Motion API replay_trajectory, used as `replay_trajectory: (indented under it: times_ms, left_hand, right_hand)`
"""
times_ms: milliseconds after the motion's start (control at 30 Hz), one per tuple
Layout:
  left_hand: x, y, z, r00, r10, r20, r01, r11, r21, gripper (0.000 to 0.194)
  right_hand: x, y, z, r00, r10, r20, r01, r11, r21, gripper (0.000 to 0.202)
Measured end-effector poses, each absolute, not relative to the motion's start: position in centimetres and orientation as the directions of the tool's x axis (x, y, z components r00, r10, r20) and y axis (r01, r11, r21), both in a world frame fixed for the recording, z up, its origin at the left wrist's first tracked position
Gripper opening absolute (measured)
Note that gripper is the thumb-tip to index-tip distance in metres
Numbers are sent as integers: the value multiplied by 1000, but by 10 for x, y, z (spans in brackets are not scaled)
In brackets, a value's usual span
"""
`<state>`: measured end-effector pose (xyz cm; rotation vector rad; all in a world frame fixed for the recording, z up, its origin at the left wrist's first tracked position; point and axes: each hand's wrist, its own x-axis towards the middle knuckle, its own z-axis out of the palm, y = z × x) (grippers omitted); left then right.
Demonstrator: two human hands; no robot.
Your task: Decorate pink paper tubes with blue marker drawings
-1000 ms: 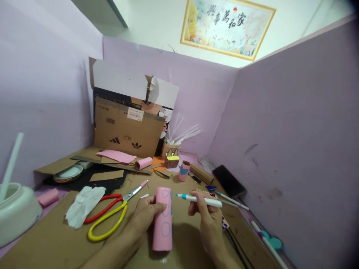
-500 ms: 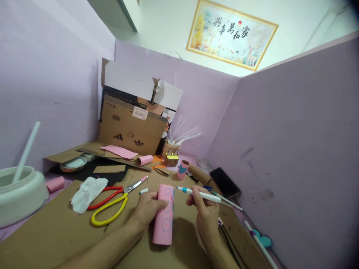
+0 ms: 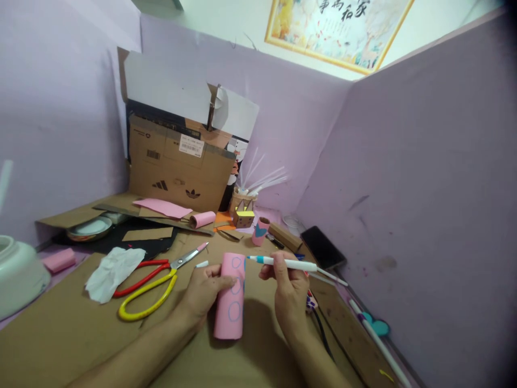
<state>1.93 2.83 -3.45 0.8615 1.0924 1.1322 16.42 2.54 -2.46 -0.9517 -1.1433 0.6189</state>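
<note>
A pink paper tube with blue outlined circles down its face is held by my left hand, the thumb across its front. My right hand grips a white marker with a blue band, its tip pointing left and close to the tube's upper right edge; whether it touches cannot be made out. More blue marks show along that edge. The white marker cap lies just behind my left hand. Left of it are scissors with one red and one yellow handle, their blades apart from the tube.
Crumpled tissue and a white pot are at the left. Behind stand a small pink tube with a blue heart, a cardboard animal head and a large cardboard box. A black phone lies at the right.
The camera view has shifted, so the scene sits higher and further left. The marker tip is nearer the tube's upper right edge. Both hands keep their holds.
</note>
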Motion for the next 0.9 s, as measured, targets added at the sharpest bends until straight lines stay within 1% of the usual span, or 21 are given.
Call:
replay_trajectory:
  times_ms: [100, 167, 267, 333, 467, 600, 767, 900]
  left_hand:
    - [21, 26, -33, 72, 974, -213, -258, 225, 940, 16]
    - [21, 24, -33, 83, 975, -205, -266, 220, 938, 17]
    - [22, 23, -31, 95, 974, -205, -275, 223, 935, 17]
    - [23, 23, -31, 115, 972, -205, -283, 230, 931, 18]
    - [24, 23, -33, 130, 973, -191, -292, 222, 930, 19]
    - [24, 23, -35, 112, 976, -184, -280, 209, 937, 19]
    - [24, 23, -34, 134, 973, -187, -284, 218, 934, 24]
    - [24, 23, -34, 118, 975, -187, -273, 213, 938, 19]
  right_hand:
    - [170, 26, -20, 322, 790, 522, 78, 527, -846, 23]
    - [173, 28, -18, 311, 762, 568, 129, 558, -820, 21]
    - [175, 28, -20, 254, 741, 622, 221, 581, -783, 21]
    - [174, 26, -23, 215, 738, 640, 250, 592, -766, 21]
    - [173, 23, -26, 188, 730, 657, 275, 603, -749, 24]
    - [174, 22, -27, 207, 730, 652, 346, 568, -747, 27]
    - [175, 23, -28, 175, 731, 659, 382, 566, -730, 27]
    - [174, 23, -28, 180, 727, 662, 387, 567, -727, 25]
